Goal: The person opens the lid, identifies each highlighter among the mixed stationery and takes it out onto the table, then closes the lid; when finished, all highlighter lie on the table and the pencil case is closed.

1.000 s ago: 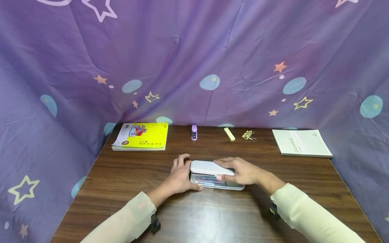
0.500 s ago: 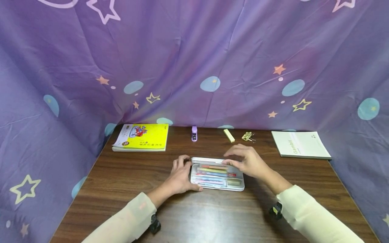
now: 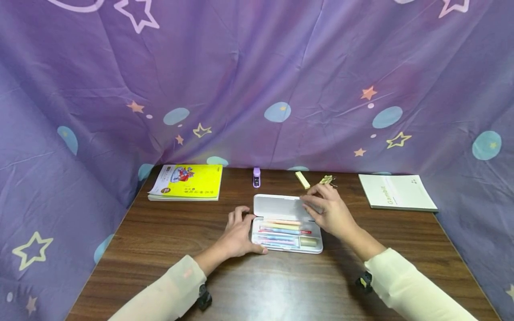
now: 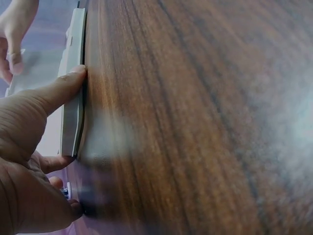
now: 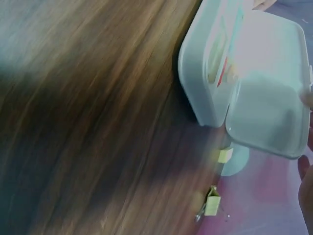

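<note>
A white pencil case [image 3: 316,232] lies on the table with its lid [image 3: 277,206] tilted back. Inside are several pens [image 3: 281,230] and a beige block [image 3: 308,241]. My left hand [image 3: 238,234] holds the case's left end. Its thumb presses the front edge, seen closely in the left wrist view on the case's side [image 4: 73,117], with fingers round the end. My right hand [image 3: 331,209] pinches the lid near its right far edge. In the right wrist view, the inner face of the lid [image 5: 266,112] shows, and only fingertips of that hand are seen at the right border.
Along the back of the table [image 3: 160,232] lie a yellow book [image 3: 201,180], a small purple stapler [image 3: 256,177], a pale yellow bar [image 3: 302,180], gold binder clips [image 3: 327,179] and a pale green book [image 3: 397,191]. A purple patterned cloth [image 3: 241,89] hangs round it.
The pencil case's lid has swung up and back from partly covering the pens. My right hand has moved up and away with it; the left hand has stayed at the left end.
</note>
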`<state>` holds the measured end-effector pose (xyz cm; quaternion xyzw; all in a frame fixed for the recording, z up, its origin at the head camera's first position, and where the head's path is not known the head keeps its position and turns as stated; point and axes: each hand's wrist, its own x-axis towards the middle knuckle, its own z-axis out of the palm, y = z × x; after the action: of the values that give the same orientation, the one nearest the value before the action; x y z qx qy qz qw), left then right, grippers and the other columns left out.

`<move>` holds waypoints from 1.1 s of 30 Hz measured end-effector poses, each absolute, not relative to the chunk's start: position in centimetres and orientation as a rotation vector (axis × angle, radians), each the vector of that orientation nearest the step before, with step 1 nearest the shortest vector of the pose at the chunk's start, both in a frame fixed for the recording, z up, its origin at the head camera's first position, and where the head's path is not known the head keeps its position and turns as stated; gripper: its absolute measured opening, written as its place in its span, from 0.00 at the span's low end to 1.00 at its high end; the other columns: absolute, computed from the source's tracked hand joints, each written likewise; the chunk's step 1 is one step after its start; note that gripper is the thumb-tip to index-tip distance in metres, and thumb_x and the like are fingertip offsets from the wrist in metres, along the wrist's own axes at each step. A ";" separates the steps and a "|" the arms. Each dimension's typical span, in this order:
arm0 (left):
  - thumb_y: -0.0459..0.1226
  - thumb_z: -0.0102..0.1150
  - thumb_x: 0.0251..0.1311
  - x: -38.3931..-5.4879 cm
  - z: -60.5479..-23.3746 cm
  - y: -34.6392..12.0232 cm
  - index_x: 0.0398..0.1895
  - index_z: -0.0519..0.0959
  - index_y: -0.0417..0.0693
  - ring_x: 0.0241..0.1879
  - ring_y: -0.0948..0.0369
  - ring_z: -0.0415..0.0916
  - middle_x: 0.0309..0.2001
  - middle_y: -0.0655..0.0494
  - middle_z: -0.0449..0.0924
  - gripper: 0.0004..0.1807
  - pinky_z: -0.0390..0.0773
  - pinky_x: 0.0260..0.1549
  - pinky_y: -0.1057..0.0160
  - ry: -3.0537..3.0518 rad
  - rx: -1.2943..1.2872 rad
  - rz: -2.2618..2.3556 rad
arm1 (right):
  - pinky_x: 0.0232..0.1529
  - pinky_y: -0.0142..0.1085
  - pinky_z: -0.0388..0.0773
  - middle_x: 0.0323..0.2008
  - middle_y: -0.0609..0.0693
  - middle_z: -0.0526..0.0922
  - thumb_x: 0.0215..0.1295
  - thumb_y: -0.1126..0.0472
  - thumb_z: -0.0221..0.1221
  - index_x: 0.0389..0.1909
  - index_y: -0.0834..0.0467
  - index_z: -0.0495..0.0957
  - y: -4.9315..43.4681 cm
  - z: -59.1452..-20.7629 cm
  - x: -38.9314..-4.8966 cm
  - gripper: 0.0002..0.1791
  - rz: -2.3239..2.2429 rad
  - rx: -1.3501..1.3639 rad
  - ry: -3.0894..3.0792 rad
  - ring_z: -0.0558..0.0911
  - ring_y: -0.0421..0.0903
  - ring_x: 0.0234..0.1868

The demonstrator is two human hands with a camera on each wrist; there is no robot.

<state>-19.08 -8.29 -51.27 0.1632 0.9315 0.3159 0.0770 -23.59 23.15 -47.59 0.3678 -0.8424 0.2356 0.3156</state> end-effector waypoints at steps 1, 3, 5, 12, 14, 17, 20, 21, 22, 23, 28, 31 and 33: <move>0.53 0.93 0.42 -19.1 -51.3 -8.3 0.74 0.75 0.42 0.77 0.38 0.56 0.81 0.38 0.55 0.56 0.66 0.81 0.36 2.790 0.488 0.940 | 0.47 0.49 0.76 0.43 0.53 0.85 0.51 0.66 0.83 0.45 0.60 0.93 23.2 -47.6 -23.5 0.18 0.582 0.973 -2.239 0.80 0.55 0.45; 0.54 0.93 0.42 -19.1 -51.3 -8.4 0.74 0.75 0.42 0.77 0.39 0.56 0.81 0.39 0.55 0.56 0.66 0.81 0.37 2.792 0.487 0.933 | 0.50 0.54 0.76 0.46 0.53 0.84 0.48 0.57 0.86 0.50 0.59 0.92 23.3 -47.6 -23.4 0.27 0.509 0.979 -2.291 0.81 0.57 0.48; 0.54 0.93 0.42 -19.1 -51.3 -8.4 0.74 0.75 0.42 0.76 0.39 0.57 0.81 0.39 0.55 0.56 0.67 0.80 0.37 2.794 0.488 0.932 | 0.54 0.59 0.76 0.50 0.54 0.84 0.45 0.47 0.88 0.57 0.58 0.91 23.4 -47.6 -23.2 0.37 0.437 0.977 -2.345 0.81 0.60 0.53; 0.53 0.93 0.43 -19.2 -51.3 -8.4 0.73 0.75 0.42 0.76 0.38 0.57 0.81 0.38 0.55 0.55 0.67 0.80 0.36 2.790 0.470 0.945 | 0.73 0.82 0.64 0.75 0.58 0.75 0.38 0.22 0.82 0.82 0.49 0.72 23.9 -48.5 -22.7 0.69 0.309 0.941 -2.623 0.74 0.64 0.75; 0.53 0.93 0.43 -19.2 -51.3 -8.4 0.73 0.75 0.42 0.77 0.38 0.57 0.81 0.39 0.55 0.55 0.68 0.80 0.37 2.786 0.462 0.945 | 0.74 0.86 0.58 0.83 0.58 0.67 0.37 0.18 0.79 0.87 0.48 0.64 24.0 -48.9 -22.5 0.75 0.323 0.929 -2.729 0.68 0.66 0.81; 0.53 0.93 0.43 -19.1 -51.2 -8.4 0.73 0.76 0.43 0.76 0.39 0.57 0.81 0.39 0.56 0.54 0.68 0.80 0.38 2.783 0.452 0.941 | 0.74 0.89 0.52 0.89 0.57 0.56 0.38 0.16 0.77 0.90 0.47 0.57 24.2 -49.5 -22.5 0.79 0.377 0.919 -2.853 0.58 0.67 0.88; 0.52 0.93 0.42 -19.2 -51.2 -8.3 0.72 0.76 0.42 0.76 0.38 0.57 0.79 0.38 0.57 0.54 0.69 0.79 0.37 2.788 0.459 0.946 | 0.72 0.90 0.50 0.91 0.57 0.51 0.37 0.17 0.78 0.91 0.47 0.54 24.4 -50.0 -22.7 0.81 0.453 0.922 -2.921 0.54 0.68 0.89; 0.52 0.93 0.42 -19.2 -51.2 -8.2 0.72 0.76 0.42 0.76 0.39 0.57 0.79 0.37 0.57 0.54 0.69 0.79 0.37 2.789 0.462 0.943 | 0.72 0.91 0.50 0.91 0.58 0.51 0.37 0.18 0.78 0.91 0.47 0.54 24.5 -50.1 -22.7 0.81 0.473 0.921 -2.933 0.53 0.69 0.89; 0.52 0.93 0.42 -19.2 -51.3 -8.2 0.72 0.76 0.42 0.76 0.38 0.57 0.79 0.37 0.57 0.54 0.69 0.78 0.36 2.793 0.469 0.946 | 0.72 0.91 0.50 0.91 0.59 0.50 0.37 0.18 0.79 0.91 0.46 0.54 24.5 -50.2 -22.8 0.81 0.492 0.920 -2.949 0.52 0.69 0.89; 0.52 0.93 0.42 -19.2 -51.3 -8.1 0.71 0.76 0.42 0.76 0.38 0.57 0.79 0.36 0.57 0.54 0.69 0.78 0.36 2.795 0.474 0.949 | 0.72 0.91 0.49 0.91 0.59 0.50 0.37 0.18 0.79 0.91 0.46 0.53 24.5 -50.3 -22.9 0.81 0.510 0.918 -2.964 0.52 0.70 0.89; 0.53 0.93 0.41 -19.2 -51.9 -8.1 0.70 0.76 0.41 0.75 0.38 0.56 0.78 0.36 0.57 0.54 0.70 0.77 0.34 2.799 0.486 0.966 | 0.72 0.91 0.46 0.91 0.63 0.48 0.39 0.20 0.80 0.91 0.44 0.52 24.5 -50.3 -23.0 0.80 0.577 0.925 -3.039 0.49 0.71 0.90; 0.52 0.93 0.42 -19.1 -51.7 -8.2 0.71 0.75 0.39 0.75 0.38 0.56 0.78 0.35 0.57 0.54 0.70 0.77 0.34 2.788 0.487 0.972 | 0.71 0.91 0.46 0.90 0.65 0.48 0.41 0.20 0.80 0.92 0.43 0.51 24.3 -50.2 -23.1 0.79 0.614 0.929 -3.077 0.48 0.72 0.90; 0.52 0.92 0.43 -19.1 -51.7 -8.2 0.72 0.75 0.38 0.75 0.38 0.56 0.78 0.35 0.57 0.54 0.70 0.77 0.34 2.782 0.486 0.972 | 0.72 0.91 0.45 0.90 0.65 0.47 0.41 0.21 0.80 0.91 0.43 0.51 24.3 -50.2 -23.1 0.79 0.641 0.924 -3.106 0.47 0.73 0.90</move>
<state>-19.13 -8.19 -51.68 0.1621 0.9286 0.3246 0.0773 -23.13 24.30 -50.15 0.2788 -0.9372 0.1935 -0.0808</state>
